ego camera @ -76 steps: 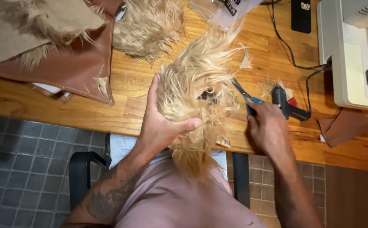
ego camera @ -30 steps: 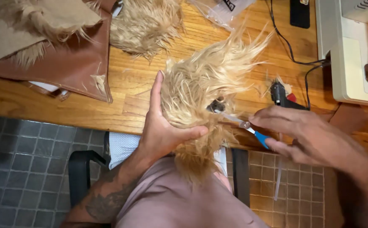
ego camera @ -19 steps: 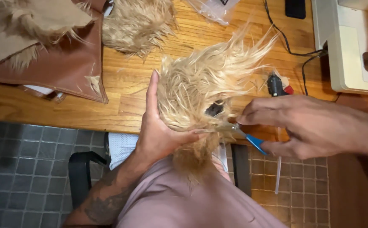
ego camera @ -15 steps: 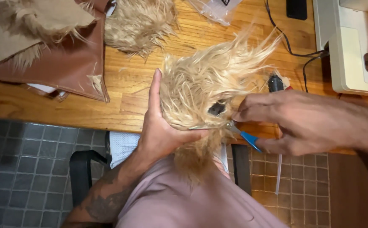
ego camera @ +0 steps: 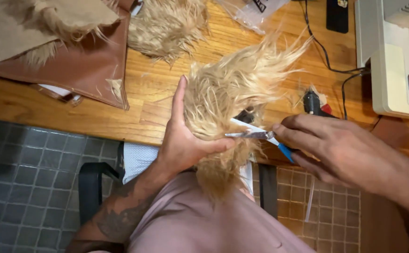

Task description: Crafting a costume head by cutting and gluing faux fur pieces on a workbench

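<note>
**Blond fur piece held at the bench edge, scissors at its underside**

Blond long-pile fur piece [ego camera: 228,100] sits over the near edge of the wooden bench [ego camera: 73,112], its strands fanning up and to the right while a tuft hangs down past the edge toward the person's lap. The left hand [ego camera: 183,140] grips it from the left side: the fingers stand up along the fur's flank and the thumb presses in from below, closed around the bundle. The right hand [ego camera: 335,147] comes in from the right, its fingers closed on the blue handle of a pair of small scissors [ego camera: 256,133]. The blades point left and lie in the fur, just above the left thumb. Whether the blades are parted or together is too small to tell.

Just behind the right hand, a black glue gun [ego camera: 312,103] lies on the bench with its cord trailing off toward the back. A white sewing machine [ego camera: 392,61] stands at the right end of the bench. A second clump of blond fur [ego camera: 167,28] lies farther back, well apart from the held piece, and beside it, at the left, a brown leather sheet [ego camera: 82,65] lies flat with a beige fur-backed panel [ego camera: 26,23] on top of it. A clear plastic bag [ego camera: 253,14] lies at the back edge, and a dark phone [ego camera: 338,14] lies near it. Below the bench, a black chair arm [ego camera: 89,187] shows over a grey tiled floor [ego camera: 21,187].
</note>
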